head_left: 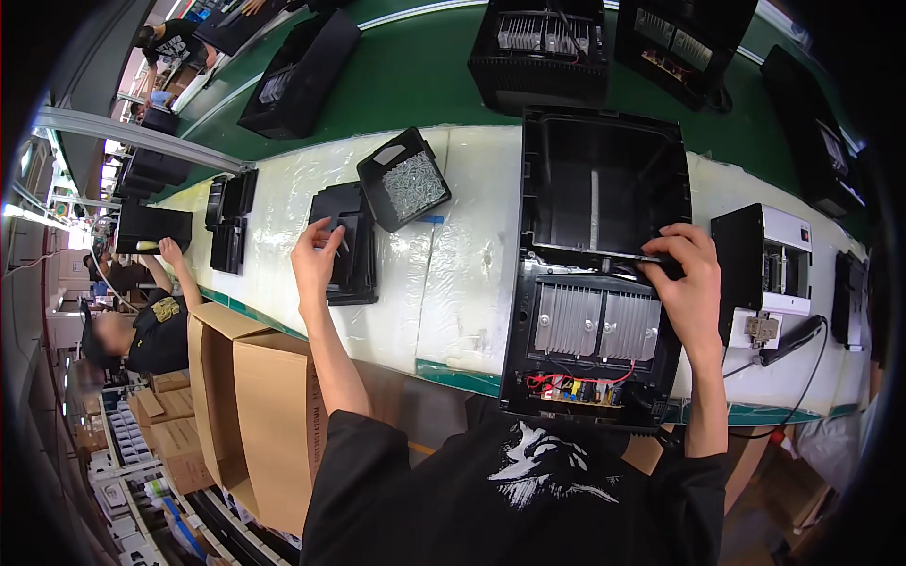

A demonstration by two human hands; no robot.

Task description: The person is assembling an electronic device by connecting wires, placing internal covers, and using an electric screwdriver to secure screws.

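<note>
A tall black casing (604, 174) stands in front of me, its upper part a hollow compartment and its lower part showing two finned metal heatsinks (568, 321) and a strip of wired electronics (578, 389). My right hand (689, 274) grips the edge between these parts, fingers above and thumb below. To the left, my left hand (315, 262) hovers at the stack of flat black panels (351, 269), thumb and forefinger slightly apart. Whether it touches the top panel is hard to see. A black tray (385, 203) full of small silver screws leans on the stack's upper right corner.
A power screwdriver (793, 341) with a cable lies right of the casing, beside a white-and-black device (779, 264). More black casings (540, 71) line the green conveyor (406, 71) behind. Cardboard boxes (274, 415) stand at lower left, near another person (156, 335).
</note>
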